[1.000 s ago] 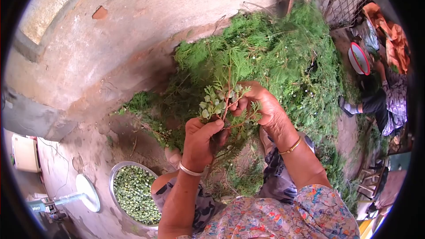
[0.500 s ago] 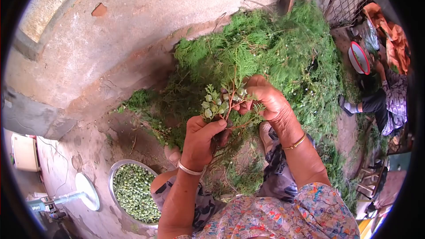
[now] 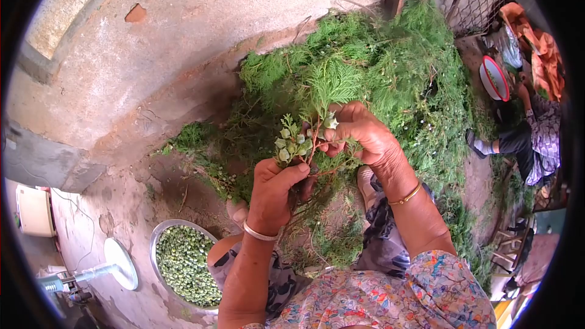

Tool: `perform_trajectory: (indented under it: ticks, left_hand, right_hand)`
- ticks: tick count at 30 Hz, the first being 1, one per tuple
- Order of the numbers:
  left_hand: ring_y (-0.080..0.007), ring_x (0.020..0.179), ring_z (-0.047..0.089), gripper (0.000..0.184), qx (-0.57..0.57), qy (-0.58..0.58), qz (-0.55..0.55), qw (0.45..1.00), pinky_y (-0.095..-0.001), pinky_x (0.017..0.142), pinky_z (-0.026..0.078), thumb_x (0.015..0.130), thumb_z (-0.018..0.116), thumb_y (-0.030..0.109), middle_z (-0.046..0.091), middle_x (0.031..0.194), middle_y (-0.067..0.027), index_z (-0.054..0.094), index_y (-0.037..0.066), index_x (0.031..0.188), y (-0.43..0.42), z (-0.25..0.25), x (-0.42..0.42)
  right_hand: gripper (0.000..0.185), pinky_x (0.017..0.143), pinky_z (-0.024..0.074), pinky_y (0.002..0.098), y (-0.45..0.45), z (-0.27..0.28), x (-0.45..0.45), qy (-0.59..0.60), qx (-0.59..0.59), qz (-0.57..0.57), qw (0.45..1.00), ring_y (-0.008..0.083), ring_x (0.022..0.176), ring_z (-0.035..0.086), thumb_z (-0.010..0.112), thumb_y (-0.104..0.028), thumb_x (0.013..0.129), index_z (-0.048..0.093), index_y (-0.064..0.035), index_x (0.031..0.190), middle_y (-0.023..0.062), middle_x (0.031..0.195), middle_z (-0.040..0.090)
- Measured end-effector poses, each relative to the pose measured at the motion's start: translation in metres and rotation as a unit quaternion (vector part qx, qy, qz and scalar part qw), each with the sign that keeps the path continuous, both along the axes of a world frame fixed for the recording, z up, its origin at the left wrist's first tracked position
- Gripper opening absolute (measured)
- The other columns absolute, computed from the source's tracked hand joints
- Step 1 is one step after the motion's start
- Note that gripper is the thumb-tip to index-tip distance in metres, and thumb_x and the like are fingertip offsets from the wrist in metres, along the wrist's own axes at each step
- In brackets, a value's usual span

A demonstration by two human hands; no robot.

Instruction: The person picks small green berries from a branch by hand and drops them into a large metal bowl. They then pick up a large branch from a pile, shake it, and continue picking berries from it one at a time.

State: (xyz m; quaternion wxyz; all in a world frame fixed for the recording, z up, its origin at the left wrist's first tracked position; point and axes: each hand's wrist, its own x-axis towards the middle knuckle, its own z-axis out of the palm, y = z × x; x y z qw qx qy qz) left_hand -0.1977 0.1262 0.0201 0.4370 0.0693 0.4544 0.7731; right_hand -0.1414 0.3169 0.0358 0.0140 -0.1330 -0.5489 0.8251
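Note:
My left hand [image 3: 271,198], wearing a white bangle, is closed round the lower stem of a conifer sprig [image 3: 314,142] held up in front of me. Pale green cones [image 3: 292,146] cluster on the sprig just above my left thumb. My right hand [image 3: 368,137], with a gold-coloured bangle, pinches at a cone [image 3: 330,122] on the sprig's right side; its fingertips partly cover the stem. Feathery green leaves [image 3: 335,82] stick up past both hands. At lower left, an oval metal basin [image 3: 153,250] holds a heap of picked green cones [image 3: 189,265].
A large pile of cut conifer branches [image 3: 420,85] lies along the wall [image 3: 213,18]. A white pedestal fan [image 3: 120,265] lies left of the basin. At far right, another person in a patterned purple top [image 3: 545,140] sits near a red-rimmed bowl [image 3: 495,79].
The leafy top of the sprig has shifted and shows more broadly above my right hand. My right fingers have moved slightly at the cone; my left hand keeps its hold.

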Motion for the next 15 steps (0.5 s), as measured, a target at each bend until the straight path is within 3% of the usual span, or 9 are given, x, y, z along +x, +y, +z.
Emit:
perform_trajectory:
  ticks: [4, 6, 10, 15]
  left_hand:
    - [-0.01, 0.054, 0.053, 0.006, 0.01, 0.007, -0.006, 1.0, -0.0229, 0.047, 0.04, 0.08, 0.06, 0.003, 0.06, 0.071, -0.0036, 0.062, -0.001, 0.083, -0.0004, -0.0013, -0.0007]
    - [-0.0101, 0.054, 0.053, 0.006, 0.005, 0.006, -0.003, 1.0, -0.023, 0.047, 0.04, 0.08, 0.06, 0.003, 0.06, 0.071, -0.0037, 0.062, -0.001, 0.083, -0.0007, -0.0017, -0.0001]
    - [-0.0101, 0.052, 0.052, 0.005, 0.0, 0.01, 0.017, 1.0, -0.0233, 0.046, 0.039, 0.081, 0.061, 0.004, 0.059, 0.068, -0.0037, 0.062, -0.001, 0.081, -0.0004, 0.0008, 0.0023]
    - [-0.0118, 0.052, 0.053, 0.004, -0.013, 0.046, 0.034, 0.998, -0.0244, 0.045, 0.039, 0.081, 0.061, 0.003, 0.059, 0.067, -0.004, 0.062, -0.001, 0.082, 0.0004, -0.0016, 0.0017]
  right_hand:
    - [0.019, 0.049, 0.0443, 0.0212, -0.0004, 0.0002, 0.0002, -0.002, -0.057, -0.013, 0.998, 0.0129, 0.059, 0.062, 0.074, -0.007, 0.074, 0.065, 0.0039, 0.087, 0.0105, 0.075, 0.068]
    - [0.013, 0.05, 0.0459, 0.0236, -0.0014, 0.0047, 0.0008, -0.008, -0.016, -0.023, 1.0, 0.0141, 0.059, 0.061, 0.069, 0.001, 0.075, 0.065, 0.0053, 0.087, 0.0103, 0.075, 0.067]
    - [0.014, 0.051, 0.0465, 0.0253, -0.0012, 0.0027, 0.0008, -0.001, -0.008, -0.032, 0.999, 0.0141, 0.059, 0.061, 0.066, 0.004, 0.075, 0.066, 0.0059, 0.089, 0.0099, 0.077, 0.068]
    - [0.02, 0.051, 0.0442, 0.024, -0.0086, -0.0021, -0.0015, 0.013, 0.097, -0.1, 0.99, 0.0077, 0.06, 0.055, 0.064, 0.004, 0.073, 0.068, 0.0045, 0.093, 0.0044, 0.077, 0.067]
